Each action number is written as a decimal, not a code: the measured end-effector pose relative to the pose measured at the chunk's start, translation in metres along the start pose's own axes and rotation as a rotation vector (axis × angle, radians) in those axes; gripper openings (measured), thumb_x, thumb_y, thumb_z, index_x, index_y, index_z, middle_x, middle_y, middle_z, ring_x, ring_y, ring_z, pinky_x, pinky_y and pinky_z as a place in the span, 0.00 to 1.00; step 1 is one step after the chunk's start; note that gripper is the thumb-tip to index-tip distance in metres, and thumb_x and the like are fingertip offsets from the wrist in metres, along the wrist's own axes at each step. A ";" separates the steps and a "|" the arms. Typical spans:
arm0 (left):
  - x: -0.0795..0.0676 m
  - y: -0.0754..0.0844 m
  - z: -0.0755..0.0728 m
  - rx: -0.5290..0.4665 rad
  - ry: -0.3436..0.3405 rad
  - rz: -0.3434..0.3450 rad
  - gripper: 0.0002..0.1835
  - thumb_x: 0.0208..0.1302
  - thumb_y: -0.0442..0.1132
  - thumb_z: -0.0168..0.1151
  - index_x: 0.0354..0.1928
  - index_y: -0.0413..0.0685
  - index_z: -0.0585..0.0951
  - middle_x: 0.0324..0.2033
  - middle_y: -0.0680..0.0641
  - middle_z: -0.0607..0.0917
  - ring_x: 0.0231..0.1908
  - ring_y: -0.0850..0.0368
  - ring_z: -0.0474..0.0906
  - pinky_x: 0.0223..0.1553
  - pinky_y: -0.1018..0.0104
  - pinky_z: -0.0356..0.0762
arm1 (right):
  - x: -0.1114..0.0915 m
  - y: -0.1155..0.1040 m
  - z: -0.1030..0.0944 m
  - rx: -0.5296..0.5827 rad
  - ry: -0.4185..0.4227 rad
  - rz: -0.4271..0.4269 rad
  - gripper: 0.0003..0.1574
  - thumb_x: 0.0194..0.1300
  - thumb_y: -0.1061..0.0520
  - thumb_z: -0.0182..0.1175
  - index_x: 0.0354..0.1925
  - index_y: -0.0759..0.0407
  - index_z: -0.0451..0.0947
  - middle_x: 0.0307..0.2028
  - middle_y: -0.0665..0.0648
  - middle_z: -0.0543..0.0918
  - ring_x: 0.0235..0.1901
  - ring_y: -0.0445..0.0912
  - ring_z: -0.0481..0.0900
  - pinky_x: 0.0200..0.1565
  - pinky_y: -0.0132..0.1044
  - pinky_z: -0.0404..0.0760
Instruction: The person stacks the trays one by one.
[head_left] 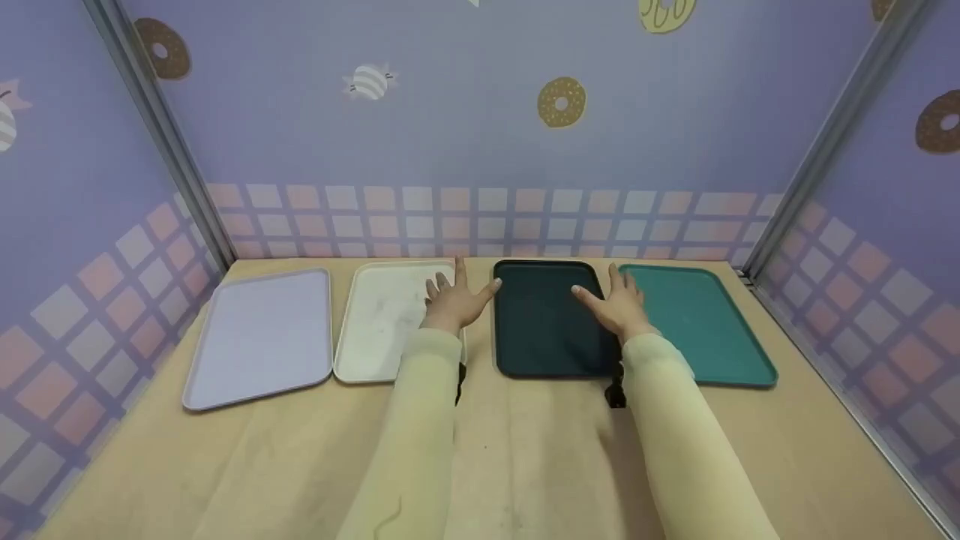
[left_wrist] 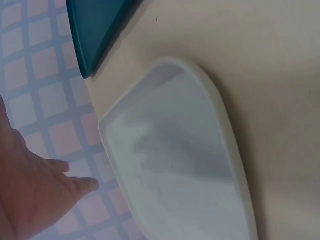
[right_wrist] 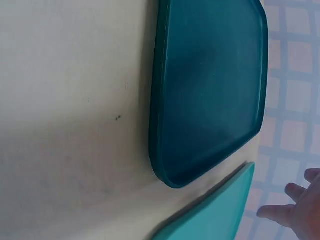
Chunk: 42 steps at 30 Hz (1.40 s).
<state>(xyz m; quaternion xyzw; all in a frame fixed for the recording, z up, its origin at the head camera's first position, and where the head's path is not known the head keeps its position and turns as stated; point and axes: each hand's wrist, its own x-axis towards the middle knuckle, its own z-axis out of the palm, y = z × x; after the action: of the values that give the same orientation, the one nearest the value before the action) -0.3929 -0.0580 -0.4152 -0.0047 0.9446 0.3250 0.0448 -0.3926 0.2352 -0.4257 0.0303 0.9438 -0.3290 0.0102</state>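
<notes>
My left hand (head_left: pixel 456 304) hovers over the right side of a white tray (head_left: pixel 375 322), its fingers spread and nothing in them. Its shadow falls on the white tray (left_wrist: pixel 175 150) in the left wrist view. Between the right edge of a dark tray (head_left: pixel 551 322) and a green tray (head_left: pixel 697 322) is my right hand (head_left: pixel 619 304), also raised, with fingers apart and no object held. The right wrist view shows the fingers of this hand (right_wrist: pixel 295 205) in the air beyond the trays. Neither hand touches a tray.
A pale lilac tray (head_left: pixel 262 337) lies at the far left, its corner close to the white one. All the trays rest on a light wooden table (head_left: pixel 510 450). Patterned walls (head_left: pixel 480 135) with metal corner posts (head_left: pixel 832 127) enclose the back and sides.
</notes>
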 end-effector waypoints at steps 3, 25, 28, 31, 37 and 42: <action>0.002 0.001 0.006 -0.111 -0.021 -0.010 0.53 0.71 0.76 0.41 0.83 0.58 0.32 0.80 0.29 0.45 0.80 0.28 0.38 0.79 0.34 0.46 | 0.000 0.003 0.001 0.082 -0.003 0.018 0.62 0.73 0.25 0.49 0.83 0.55 0.34 0.82 0.71 0.37 0.80 0.71 0.35 0.77 0.70 0.44; -0.001 0.000 0.035 -0.597 -0.132 -0.249 0.41 0.79 0.64 0.43 0.77 0.38 0.61 0.61 0.31 0.78 0.57 0.40 0.81 0.55 0.50 0.85 | -0.005 0.028 0.010 0.524 -0.128 0.312 0.55 0.77 0.27 0.40 0.80 0.65 0.48 0.75 0.70 0.63 0.70 0.62 0.69 0.72 0.58 0.70; -0.003 0.000 0.037 -0.635 -0.162 -0.263 0.40 0.80 0.62 0.44 0.77 0.36 0.59 0.62 0.32 0.78 0.59 0.40 0.80 0.57 0.50 0.85 | -0.006 0.029 0.012 0.550 -0.124 0.332 0.53 0.78 0.29 0.39 0.80 0.67 0.50 0.73 0.70 0.65 0.68 0.61 0.70 0.71 0.58 0.71; -0.004 0.000 0.041 -0.673 -0.178 -0.274 0.39 0.80 0.60 0.45 0.78 0.36 0.58 0.62 0.33 0.79 0.59 0.41 0.81 0.56 0.52 0.85 | -0.006 0.030 0.014 0.561 -0.116 0.348 0.51 0.80 0.32 0.38 0.80 0.67 0.48 0.74 0.69 0.64 0.67 0.59 0.69 0.71 0.59 0.70; -0.001 -0.001 0.049 -0.633 -0.153 -0.276 0.25 0.80 0.46 0.53 0.68 0.34 0.73 0.55 0.35 0.82 0.49 0.45 0.86 0.53 0.55 0.87 | -0.004 0.034 0.013 0.533 -0.038 0.342 0.23 0.80 0.52 0.41 0.57 0.69 0.68 0.48 0.63 0.72 0.41 0.52 0.74 0.42 0.43 0.79; 0.009 -0.002 0.051 -0.530 -0.122 -0.241 0.19 0.75 0.32 0.58 0.64 0.35 0.79 0.56 0.37 0.84 0.39 0.51 0.85 0.46 0.59 0.88 | 0.001 0.041 0.009 0.492 -0.007 0.334 0.19 0.77 0.64 0.41 0.54 0.71 0.75 0.54 0.70 0.74 0.49 0.57 0.77 0.49 0.43 0.82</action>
<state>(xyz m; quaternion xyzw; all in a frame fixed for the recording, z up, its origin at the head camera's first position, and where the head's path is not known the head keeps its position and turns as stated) -0.3978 -0.0279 -0.4574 -0.1087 0.8149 0.5525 0.1370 -0.3912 0.2617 -0.4579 0.1855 0.8176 -0.5417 0.0600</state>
